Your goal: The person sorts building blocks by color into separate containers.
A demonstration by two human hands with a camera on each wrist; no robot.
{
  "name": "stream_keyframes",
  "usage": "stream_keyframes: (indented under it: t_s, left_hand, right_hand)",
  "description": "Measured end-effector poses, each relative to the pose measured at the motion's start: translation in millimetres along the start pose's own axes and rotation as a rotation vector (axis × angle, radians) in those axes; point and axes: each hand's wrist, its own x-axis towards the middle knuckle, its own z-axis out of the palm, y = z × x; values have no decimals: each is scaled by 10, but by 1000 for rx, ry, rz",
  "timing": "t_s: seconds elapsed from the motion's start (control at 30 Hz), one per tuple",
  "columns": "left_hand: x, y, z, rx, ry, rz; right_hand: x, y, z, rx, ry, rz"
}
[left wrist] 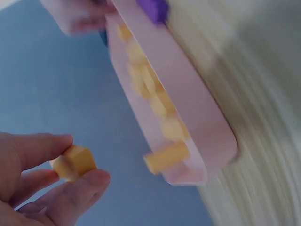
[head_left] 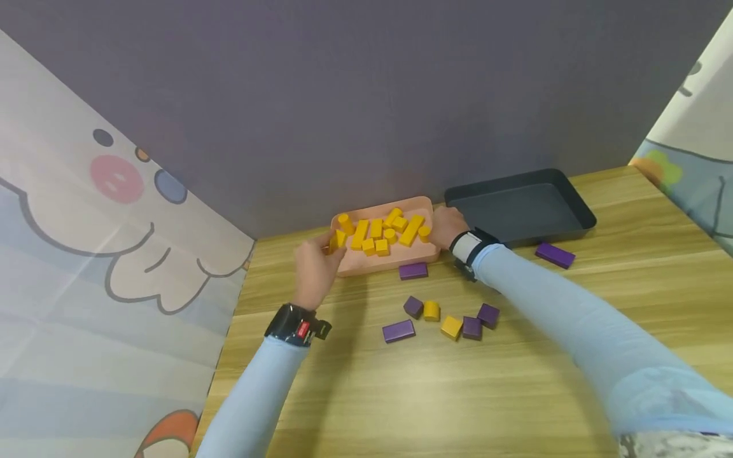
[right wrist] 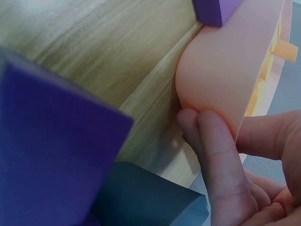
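Note:
My left hand [head_left: 315, 267] pinches a yellow block [left wrist: 81, 161] between thumb and fingers, over the left end of a pink tray [head_left: 372, 268]. In the left wrist view the block shows angled faces, partly covered by the fingertips. At the tray's right end, my right hand [head_left: 448, 227] grips the wall, with fingers [right wrist: 218, 136] on the outside and the thumb over the rim. Inside the tray lie several yellow pieces, among them a long bar [head_left: 411, 230], a cube [head_left: 382, 247] and an upright cylinder [head_left: 346, 223].
A dark grey tray [head_left: 518, 210] stands right of the pink one. Purple bars [head_left: 413, 271] [head_left: 399, 331] [head_left: 555, 255] and purple cubes [head_left: 472, 327] lie on the wooden table [head_left: 401, 401], with a yellow cube [head_left: 451, 327] and a yellow rounded piece [head_left: 432, 311]. A grey wall [head_left: 366, 114] rises behind.

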Motion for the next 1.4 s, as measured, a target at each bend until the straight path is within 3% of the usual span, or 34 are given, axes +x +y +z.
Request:
stream_keyframes:
  t_s: [0.1, 0.2, 0.33, 0.5, 0.87, 1.17, 1.4]
  left_hand:
    - [239, -172, 143, 28, 23, -52]
    - [391, -329, 291, 54, 2, -134]
    - [512, -444, 471, 58, -35, -263]
    - [576, -462, 618, 113, -77, -357]
    - [627, -461, 771, 214, -85, -345]
    - [605, -507, 775, 404, -185, -315]
    - [577, -444, 689, 379, -203, -297]
  right_hand:
    - [-13, 21, 7, -4, -3, 18]
    - [-11, 19, 26, -2, -6, 17]
    - [-19, -5, 35, 18, -23, 38]
    - [-59, -61, 21, 4, -30, 82]
    - [-78, -89, 21, 20, -38, 133]
    - [-67, -111, 48, 9, -47, 132]
    - [-19, -59, 56, -33, -27, 127]
